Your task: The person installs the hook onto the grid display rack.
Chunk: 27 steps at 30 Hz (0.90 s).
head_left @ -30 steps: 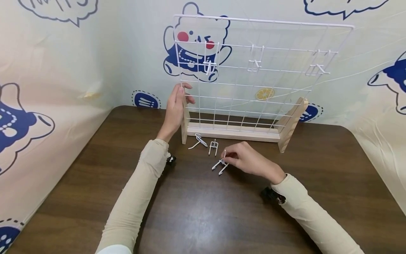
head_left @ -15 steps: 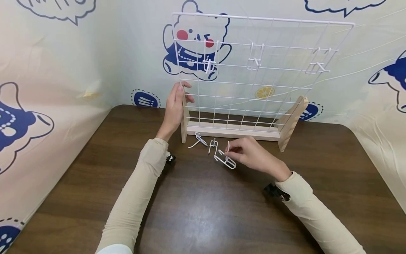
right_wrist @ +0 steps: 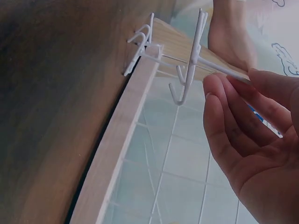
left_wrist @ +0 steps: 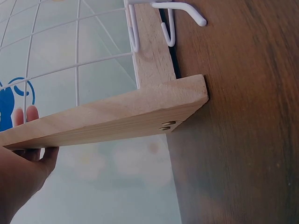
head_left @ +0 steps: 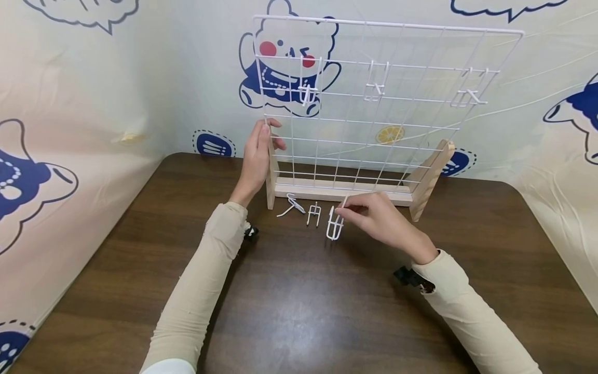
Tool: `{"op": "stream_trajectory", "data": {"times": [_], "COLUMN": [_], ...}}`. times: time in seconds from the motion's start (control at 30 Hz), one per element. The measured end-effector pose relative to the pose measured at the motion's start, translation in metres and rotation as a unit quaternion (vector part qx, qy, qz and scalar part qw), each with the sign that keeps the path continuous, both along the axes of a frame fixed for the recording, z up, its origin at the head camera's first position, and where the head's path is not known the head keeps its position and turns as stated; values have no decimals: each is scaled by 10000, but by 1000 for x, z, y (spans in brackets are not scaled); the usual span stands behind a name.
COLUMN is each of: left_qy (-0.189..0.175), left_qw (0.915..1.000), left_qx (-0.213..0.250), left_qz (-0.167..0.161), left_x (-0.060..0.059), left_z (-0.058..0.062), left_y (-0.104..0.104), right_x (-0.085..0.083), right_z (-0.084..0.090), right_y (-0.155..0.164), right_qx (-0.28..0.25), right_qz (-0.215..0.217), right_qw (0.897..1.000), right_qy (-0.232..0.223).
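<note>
A white wire grid panel (head_left: 374, 109) stands in a wooden stand (head_left: 343, 189) at the back of the brown table. My left hand (head_left: 256, 158) grips the stand's left upright (head_left: 270, 176), thumb in front and fingers behind the wire; in the left wrist view the fingers (left_wrist: 28, 154) lie under the wooden foot (left_wrist: 117, 116). My right hand (head_left: 349, 209) pinches a white wire hook (head_left: 334, 227) by its top, and the hook hangs just above the table in front of the stand. The right wrist view shows that hook (right_wrist: 190, 70) between my fingertips (right_wrist: 233, 102).
Two more white hooks (head_left: 291, 206) (head_left: 314, 214) lie on the table (head_left: 299, 301) by the stand's left foot. Three hooks hang on the grid's upper rows (head_left: 307, 96) (head_left: 376, 89) (head_left: 467, 96). Cartoon-printed sheeting walls in the table on the left, back and right.
My right hand has picked the hook up off the table and carried it up and right toward the stand; it now hangs upright. The left hand has kept its grip.
</note>
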<state>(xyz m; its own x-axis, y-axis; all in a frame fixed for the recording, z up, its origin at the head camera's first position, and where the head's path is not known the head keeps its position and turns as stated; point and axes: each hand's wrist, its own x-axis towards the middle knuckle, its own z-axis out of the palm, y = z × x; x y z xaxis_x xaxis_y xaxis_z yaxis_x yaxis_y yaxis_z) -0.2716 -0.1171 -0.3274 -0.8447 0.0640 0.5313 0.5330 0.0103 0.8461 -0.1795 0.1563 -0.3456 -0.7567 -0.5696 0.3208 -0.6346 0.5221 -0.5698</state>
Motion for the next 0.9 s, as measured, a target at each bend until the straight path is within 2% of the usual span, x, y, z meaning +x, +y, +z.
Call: {"op": "stream_trajectory", "data": {"times": [0.3,0.43,0.6,0.9], "left_qy": [-76,-4,9,58], "left_qw": [9999,9999,9999,9997], "left_qx": [61,140,105,68], "left_qz": [99,67,92,231], "left_x": [2,2,2,3], "left_z": [-1,-1,-1,-1], "left_y": [0,2,7,6], "right_x": [0,0,3,3], "right_z": [9,12,14,10], "right_y": [7,12,16,18], "right_qx": [-95,-131,-538,-1257], "right_qz": [-312,-514,-774,-817], "right_qw": [9986,9968,9932,9829], "right_qy": [411,594,683,1071]}}
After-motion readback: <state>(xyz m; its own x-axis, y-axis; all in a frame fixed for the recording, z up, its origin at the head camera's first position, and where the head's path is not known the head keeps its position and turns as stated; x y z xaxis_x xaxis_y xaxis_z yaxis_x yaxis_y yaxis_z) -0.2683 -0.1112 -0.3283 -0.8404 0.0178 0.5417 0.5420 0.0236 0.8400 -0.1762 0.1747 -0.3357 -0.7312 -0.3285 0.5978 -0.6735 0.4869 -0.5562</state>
